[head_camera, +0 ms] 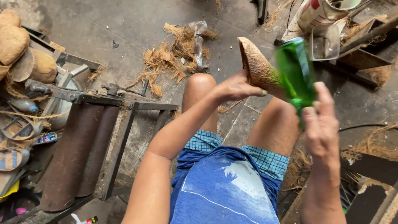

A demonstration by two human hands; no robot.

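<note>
My left hand (238,88) grips a brown, fibrous piece of coconut shell (257,64), held up over my knees. My right hand (320,122) holds a green glass bottle (295,72) by its neck, its body pressed against the hairy side of the shell. The bottle is blurred by motion. I am seated, with a blue shirt and checked shorts below the hands.
A rusty metal frame with two brown rollers (81,149) stands at the left. Coconut husks (16,45) are piled at the far left. Loose coir fibre (174,54) litters the concrete floor ahead. A can and clear cup (325,25) sit at the upper right.
</note>
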